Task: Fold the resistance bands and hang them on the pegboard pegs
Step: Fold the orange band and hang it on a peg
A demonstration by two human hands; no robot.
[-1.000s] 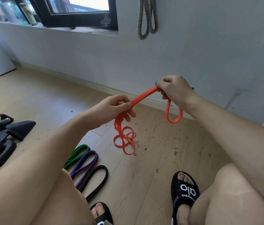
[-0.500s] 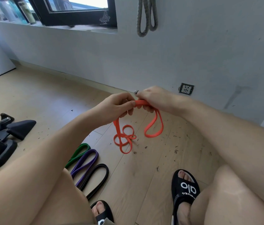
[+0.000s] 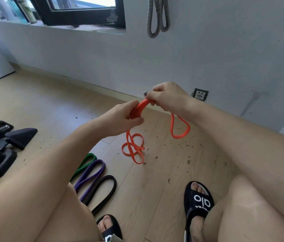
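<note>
orange band (image 3: 142,107) | left fingers (image 3: 134,119) – gripping it | right fingers (image 3: 150,95) – pinching it

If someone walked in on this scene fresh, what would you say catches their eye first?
The bright orange band stands out at once: both hands grip it mid-frame, the left hand and right hand close together, with loops dangling below each toward the wooden floor. Next come the green band, purple band and black band lying side by side on the floor at lower left. A grey band hangs on the wall above.
</note>
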